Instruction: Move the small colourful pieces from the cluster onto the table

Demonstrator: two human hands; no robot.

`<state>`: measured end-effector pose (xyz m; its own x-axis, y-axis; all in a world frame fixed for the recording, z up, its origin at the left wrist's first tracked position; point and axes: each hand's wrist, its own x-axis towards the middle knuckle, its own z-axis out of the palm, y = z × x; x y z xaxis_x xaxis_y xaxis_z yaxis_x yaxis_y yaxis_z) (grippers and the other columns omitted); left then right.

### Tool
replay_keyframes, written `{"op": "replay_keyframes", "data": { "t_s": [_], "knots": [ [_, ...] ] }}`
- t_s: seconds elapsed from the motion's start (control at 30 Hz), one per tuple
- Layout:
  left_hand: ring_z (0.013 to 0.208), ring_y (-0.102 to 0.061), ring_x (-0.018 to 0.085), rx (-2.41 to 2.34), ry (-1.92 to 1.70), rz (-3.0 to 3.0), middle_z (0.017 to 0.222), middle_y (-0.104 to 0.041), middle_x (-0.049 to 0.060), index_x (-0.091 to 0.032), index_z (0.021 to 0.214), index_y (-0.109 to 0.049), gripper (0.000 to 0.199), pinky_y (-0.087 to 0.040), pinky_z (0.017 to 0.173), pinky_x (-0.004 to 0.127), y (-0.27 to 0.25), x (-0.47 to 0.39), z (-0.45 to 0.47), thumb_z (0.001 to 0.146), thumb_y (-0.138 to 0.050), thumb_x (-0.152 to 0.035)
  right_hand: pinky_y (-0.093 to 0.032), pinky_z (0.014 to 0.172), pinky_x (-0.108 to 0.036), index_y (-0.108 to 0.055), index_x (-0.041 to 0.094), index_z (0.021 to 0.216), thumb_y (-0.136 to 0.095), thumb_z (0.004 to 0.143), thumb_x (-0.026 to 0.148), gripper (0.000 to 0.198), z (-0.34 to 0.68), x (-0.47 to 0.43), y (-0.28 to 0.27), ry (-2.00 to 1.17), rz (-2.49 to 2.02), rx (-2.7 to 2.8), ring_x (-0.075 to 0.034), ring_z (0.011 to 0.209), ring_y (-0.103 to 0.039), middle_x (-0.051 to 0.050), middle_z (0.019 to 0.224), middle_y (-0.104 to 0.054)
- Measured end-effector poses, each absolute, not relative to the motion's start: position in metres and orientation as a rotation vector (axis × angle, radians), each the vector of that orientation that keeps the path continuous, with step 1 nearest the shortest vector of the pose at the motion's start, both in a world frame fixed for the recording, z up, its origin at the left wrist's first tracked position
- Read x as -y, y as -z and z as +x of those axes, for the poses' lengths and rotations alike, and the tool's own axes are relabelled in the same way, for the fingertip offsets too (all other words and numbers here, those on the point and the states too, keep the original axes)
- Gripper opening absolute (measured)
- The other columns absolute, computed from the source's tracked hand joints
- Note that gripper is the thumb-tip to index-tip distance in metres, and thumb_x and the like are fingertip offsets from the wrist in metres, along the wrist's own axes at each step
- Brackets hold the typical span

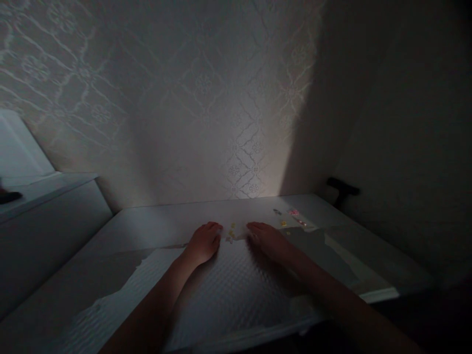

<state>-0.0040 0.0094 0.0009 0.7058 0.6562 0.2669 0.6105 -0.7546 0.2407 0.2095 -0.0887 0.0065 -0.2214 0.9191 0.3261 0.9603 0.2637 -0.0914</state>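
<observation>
My left hand (204,242) rests on the table (177,221), its fingers lying loosely forward, with nothing visible in it. Opposite it, my right hand (264,238) lies in much the same way, fingers stretched toward the middle and holding nothing that I can see. In the gap between both hands sit several small yellowish pieces (232,230), too small and dim to name. A white quilted-looking sheet (228,290) spreads under my wrists and toward the near edge. The undersides of both hands are in shadow.
Right of my right hand lie a pink item (293,212), a small yellow piece (283,223), a pinkish strip (301,222) and a grey item (277,212). A black T-shaped object (342,189) stands at the right edge. Patterned wallpaper (206,98) rises behind; a white cabinet (55,211) stands left.
</observation>
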Motion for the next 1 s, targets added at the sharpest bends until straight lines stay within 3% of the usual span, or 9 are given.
{"op": "replay_keyframes", "data": {
  "t_s": [0.17,0.6,0.83,1.0],
  "knots": [
    [0.103,-0.045,0.021,-1.024,-0.527,2.791,0.110,-0.050,0.009,-0.015,0.107,-0.050,0.031,-0.036,0.092,0.036,-0.001,-0.009,-0.004,0.080,-0.034,-0.017,-0.031,0.098,-0.039,-0.048,0.008,0.119,-0.037,0.080,0.007,0.041,0.196,0.078,0.002,0.209,-1.659,2.348,-0.022,0.120,-0.035,-0.013,0.123,-0.048],
    [0.103,-0.045,0.021,-1.040,-0.518,2.781,0.112,-0.049,0.009,-0.015,0.107,-0.050,0.031,-0.036,0.093,0.036,0.000,-0.010,-0.004,0.080,-0.036,-0.016,-0.034,0.094,-0.036,-0.056,0.012,0.109,-0.033,0.079,0.006,0.038,0.270,0.130,0.012,0.262,-2.114,2.024,-0.021,0.107,-0.049,-0.013,0.116,-0.054],
    [0.103,-0.046,0.022,-1.046,-0.523,2.794,0.112,-0.050,0.010,-0.015,0.108,-0.050,0.032,-0.036,0.093,0.036,0.000,-0.011,-0.003,0.080,-0.036,-0.017,-0.036,0.092,-0.035,-0.060,0.013,0.100,-0.032,0.081,0.009,0.034,0.266,0.129,-0.005,0.170,-2.175,1.941,-0.021,0.109,-0.048,-0.012,0.119,-0.052],
    [0.102,-0.046,0.022,-1.017,-0.544,2.794,0.111,-0.050,0.010,-0.015,0.107,-0.051,0.031,-0.037,0.092,0.037,0.001,-0.011,-0.004,0.080,-0.035,-0.017,-0.032,0.097,-0.033,-0.050,0.010,0.117,-0.034,0.082,0.011,0.039,0.219,0.110,-0.011,0.131,-1.895,2.066,-0.019,0.113,-0.044,-0.012,0.123,-0.049]
  ]
}}
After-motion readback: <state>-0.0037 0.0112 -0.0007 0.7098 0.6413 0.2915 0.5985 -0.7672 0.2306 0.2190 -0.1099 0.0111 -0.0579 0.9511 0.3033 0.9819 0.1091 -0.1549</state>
